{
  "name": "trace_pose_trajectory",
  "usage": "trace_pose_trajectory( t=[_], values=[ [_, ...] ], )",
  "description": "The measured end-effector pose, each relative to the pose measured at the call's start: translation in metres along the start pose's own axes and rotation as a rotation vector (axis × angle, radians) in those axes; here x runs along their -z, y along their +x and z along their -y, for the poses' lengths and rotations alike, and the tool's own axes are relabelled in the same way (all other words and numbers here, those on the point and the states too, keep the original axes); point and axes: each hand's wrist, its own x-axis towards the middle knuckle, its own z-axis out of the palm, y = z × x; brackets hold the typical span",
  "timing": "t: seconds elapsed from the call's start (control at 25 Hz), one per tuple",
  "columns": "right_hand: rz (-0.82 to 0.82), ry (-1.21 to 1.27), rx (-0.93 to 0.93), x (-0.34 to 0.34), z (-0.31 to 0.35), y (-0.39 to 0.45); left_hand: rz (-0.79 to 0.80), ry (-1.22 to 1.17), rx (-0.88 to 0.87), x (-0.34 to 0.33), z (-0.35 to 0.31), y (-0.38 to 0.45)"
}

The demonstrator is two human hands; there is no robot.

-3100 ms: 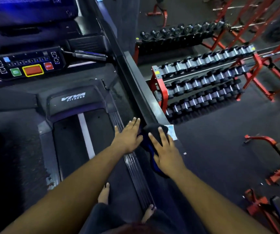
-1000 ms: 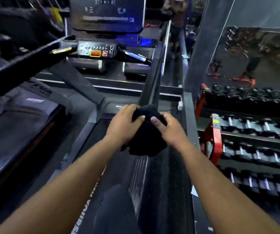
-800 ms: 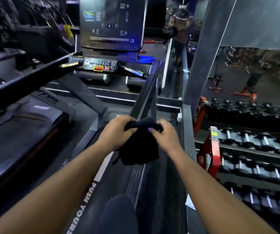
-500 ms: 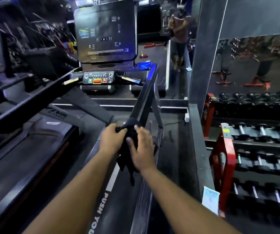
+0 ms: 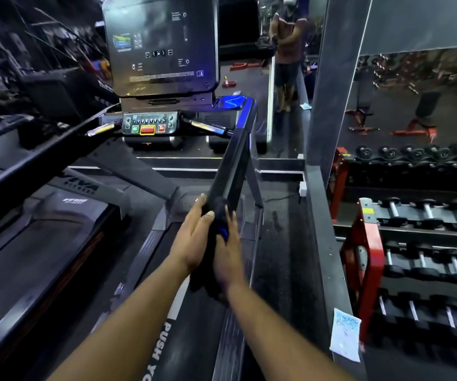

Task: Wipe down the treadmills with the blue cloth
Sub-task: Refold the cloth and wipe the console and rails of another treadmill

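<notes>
I stand on a black treadmill; its right handrail (image 5: pixel 233 160) slopes up toward the console (image 5: pixel 150 125) and its large dark screen (image 5: pixel 161 48). The dark blue cloth (image 5: pixel 220 221) is bunched at the rail's lower end, with part of it hanging below between my wrists. My left hand (image 5: pixel 194 243) grips the cloth from the left, thumb on top. Over the cloth's right side lies my right hand (image 5: pixel 228 254), fingers pointing up the rail. Both hands meet around the cloth at the handrail.
A second treadmill (image 5: pixel 43 243) stands to the left. Red dumbbell racks (image 5: pixel 414 243) fill the right side behind a grey ledge (image 5: pixel 323 243) with a paper sticker (image 5: pixel 345 336). A mirror ahead reflects a person standing. A grey pillar (image 5: pixel 329 78) rises right of the rail.
I have risen from the deck's side rail, where my right hand pressed the cloth. Both hands brought the cloth up and forward onto the lower end of the right handrail.
</notes>
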Motion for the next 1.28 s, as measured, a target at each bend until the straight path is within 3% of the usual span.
trace_pose_trajectory(
  t=[0.16,0.32,0.44,0.56,0.68,0.76,0.92,1.0,1.12,1.2,1.28],
  values=[
    [-0.005,0.084,0.024,-0.005,-0.013,0.012,0.001,-0.078,0.055,0.003,0.010,0.010],
    [-0.098,0.268,-0.317,0.006,-0.035,0.072,0.016,0.061,0.006,-0.002,0.009,0.006],
    [-0.075,0.191,-0.136,-0.007,-0.009,0.016,0.017,0.087,-0.024,-0.001,0.005,0.006],
    [-0.041,0.081,0.038,0.002,0.005,0.050,0.014,0.160,-0.028,0.000,0.009,0.012],
    [-0.034,-0.058,-0.049,0.017,0.013,0.136,0.039,0.282,-0.062,-0.002,0.010,0.016],
    [-0.016,-0.062,-0.051,0.014,0.010,0.130,0.046,0.287,-0.039,-0.003,0.009,0.018],
    [0.124,0.024,0.158,0.015,-0.013,0.047,0.049,0.302,0.001,0.000,0.005,0.027],
    [0.098,-0.056,0.188,0.017,-0.019,0.088,0.096,0.406,0.027,-0.003,0.000,0.040],
    [0.033,-0.109,0.039,0.024,-0.010,0.178,0.146,0.620,0.069,-0.008,-0.006,0.070],
    [0.027,-0.077,-0.032,0.022,-0.011,0.179,0.143,0.684,0.095,-0.013,-0.012,0.086],
    [0.078,-0.050,0.042,0.021,-0.017,0.145,0.139,0.705,0.097,-0.015,-0.011,0.094]
  ],
)
